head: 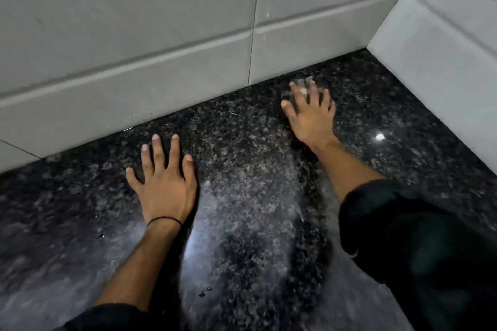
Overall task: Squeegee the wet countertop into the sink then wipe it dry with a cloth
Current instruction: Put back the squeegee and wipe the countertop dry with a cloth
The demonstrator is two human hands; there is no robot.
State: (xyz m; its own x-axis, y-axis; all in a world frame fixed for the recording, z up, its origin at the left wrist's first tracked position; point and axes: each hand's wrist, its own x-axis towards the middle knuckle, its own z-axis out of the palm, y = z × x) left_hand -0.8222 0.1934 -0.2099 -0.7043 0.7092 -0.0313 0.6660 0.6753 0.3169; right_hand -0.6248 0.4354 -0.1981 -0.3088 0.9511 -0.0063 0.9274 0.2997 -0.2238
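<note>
A black speckled granite countertop fills the lower view, with glossy patches and a few water drops near its front. My left hand lies flat on it with fingers spread and nothing under it, a black band at the wrist. My right hand presses flat on a small pale cloth near the back wall, fingers spread over it; the cloth is blurred and mostly hidden under the fingers. No squeegee or sink is in view.
A grey tiled wall runs along the back of the counter. A second tiled wall closes the right side, forming a corner just beyond my right hand. Black sleeves cover both forearms lower down.
</note>
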